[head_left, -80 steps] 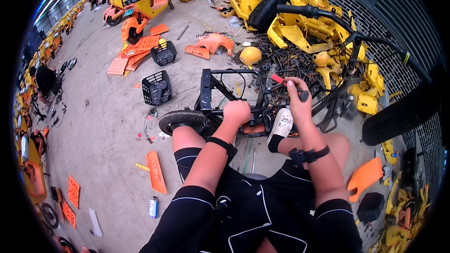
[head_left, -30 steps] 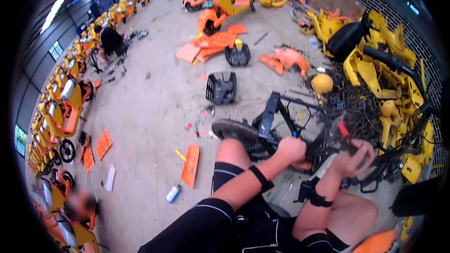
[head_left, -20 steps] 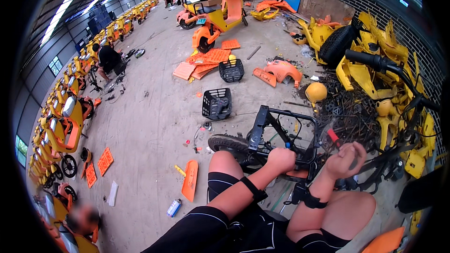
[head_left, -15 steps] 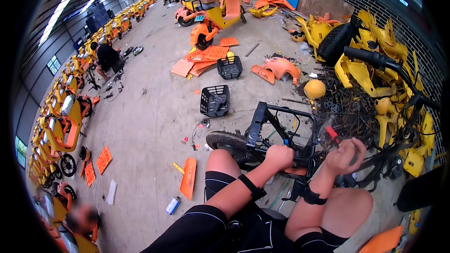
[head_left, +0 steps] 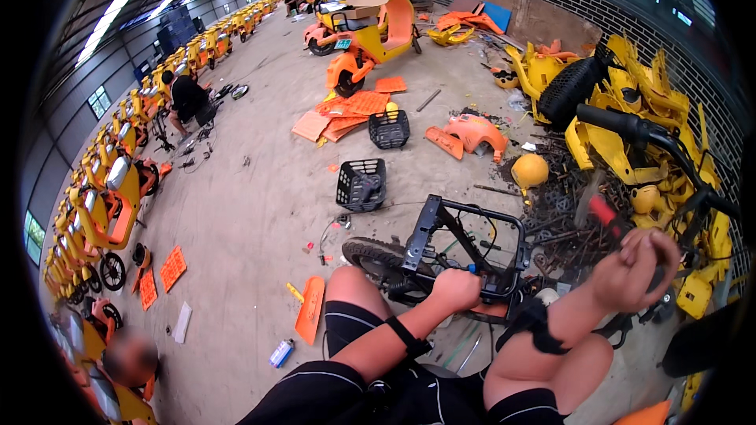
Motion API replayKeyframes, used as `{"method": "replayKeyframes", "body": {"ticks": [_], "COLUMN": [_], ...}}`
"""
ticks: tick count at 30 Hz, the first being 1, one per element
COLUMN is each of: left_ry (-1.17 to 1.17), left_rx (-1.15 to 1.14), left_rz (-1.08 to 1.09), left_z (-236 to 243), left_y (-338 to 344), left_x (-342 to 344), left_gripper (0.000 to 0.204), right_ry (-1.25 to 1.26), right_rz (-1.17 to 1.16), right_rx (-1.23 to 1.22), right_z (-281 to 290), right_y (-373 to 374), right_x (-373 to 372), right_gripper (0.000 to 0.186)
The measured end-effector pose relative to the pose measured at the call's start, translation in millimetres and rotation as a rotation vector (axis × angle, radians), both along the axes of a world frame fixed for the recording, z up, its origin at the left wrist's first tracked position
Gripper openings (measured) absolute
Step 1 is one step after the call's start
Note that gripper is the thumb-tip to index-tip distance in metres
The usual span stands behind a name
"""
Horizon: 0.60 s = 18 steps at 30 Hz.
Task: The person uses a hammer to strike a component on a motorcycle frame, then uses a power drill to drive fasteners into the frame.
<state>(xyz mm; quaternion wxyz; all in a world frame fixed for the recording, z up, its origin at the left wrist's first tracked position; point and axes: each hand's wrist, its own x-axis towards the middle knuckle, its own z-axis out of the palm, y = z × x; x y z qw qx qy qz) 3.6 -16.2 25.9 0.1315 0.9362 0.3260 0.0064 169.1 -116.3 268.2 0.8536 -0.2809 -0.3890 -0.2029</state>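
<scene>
A: Gripping hard down at 6 o'clock, left hand (head_left: pixel 455 290) wrapped tight on the rear bar of the black frame (head_left: pixel 438 220), same spot as half a second back. No change there.

B: Agreed. Different story at 3 o'clock, though. Right hand (head_left: pixel 634 267) up a touch higher than a moment ago, fist closed round the red-handled tool (head_left: pixel 602 209), shaft smeared with motion blur.

A: Clear of the frame now?

B: Clear, yes. Raised over the scrap metal pile (head_left: pixel 563 224), tip too blurred to tell its kind.

A: So, steadied by one hand only, with the tool in the air and off the work. Looks like mid-swing, judging by that blur.

B: Fair reading. Frame itself dead centre, propped across the bare knees, tyre (head_left: pixel 368 256) poking out toward 9 o'clock.

A: And round about?

B: Black basket (head_left: pixel 361 185) just beyond the frame at 11 o'clock, yellow helmet (head_left: pixel 529 171) at 1 o'clock, yellow body panels (head_left: pixel 630 110) stacked behind at 2. Orange strip (head_left: pixel 311 308) and spray can (head_left: pixel 281 352) lying on the floor at 8 o'clock.

A: Also a wider sweep of the hall than a couple of seconds ago, with a crouching person (head_left: pixel 187 98) far off at 10 o'clock.
</scene>
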Motion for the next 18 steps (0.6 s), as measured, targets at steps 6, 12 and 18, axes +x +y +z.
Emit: {"method": "replayKeyframes", "body": {"ticks": [6,12,18], "left_ry": [-0.018,-0.011,-0.044], "left_rx": [-0.030,-0.009,0.059], "left_rz": [-0.017,-0.017,-0.007], "left_z": [-1.6,-2.3,-5.2], "left_y": [-2.0,-2.7,-2.0], "left_x": [-0.7,0.3,5.7], "left_gripper": [0.021,0.025,0.023], "right_ry": [0.142,0.143,0.207], "right_rz": [0.088,0.144,0.126], "right_rx": [-0.070,-0.056,-0.007], "right_z": [-42.8,-41.8,-37.9], "right_y": [-2.5,-2.8,5.4], "right_x": [-5.0,-11.9,-14.0], "right_gripper": [0.009,0.014,0.014]}}
